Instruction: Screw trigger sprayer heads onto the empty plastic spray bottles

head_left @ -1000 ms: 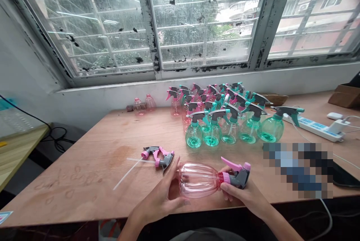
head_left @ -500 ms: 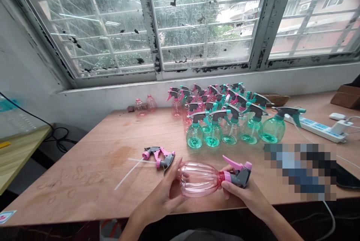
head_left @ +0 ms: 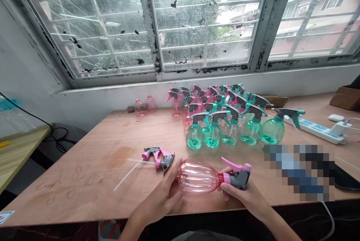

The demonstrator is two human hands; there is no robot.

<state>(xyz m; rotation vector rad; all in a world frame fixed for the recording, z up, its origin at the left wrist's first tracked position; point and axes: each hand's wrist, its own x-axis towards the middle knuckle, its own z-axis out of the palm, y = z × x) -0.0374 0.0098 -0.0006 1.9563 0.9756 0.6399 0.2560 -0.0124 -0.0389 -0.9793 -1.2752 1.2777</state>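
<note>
left hand (head_left: 156, 203): cupped around body of pink plastic spray bottle (head_left: 198, 177) | right hand (head_left: 244, 199): curled under its grey trigger head (head_left: 240, 179) | bottle: held sideways, near front edge of desk (head_left: 84, 173)

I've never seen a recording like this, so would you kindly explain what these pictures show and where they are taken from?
All three pictures come from one camera worn on a person's head, looking forward and down, so these are that person's own bare hands, not a machine. The left hand cups the body of a pink plastic spray bottle, and the right hand holds it near the neck, below its pink and grey spray head. On the wooden table lie two loose spray heads and thin clear tubes. Rows of green and pink spray bottles stand further back, below a window.
</note>
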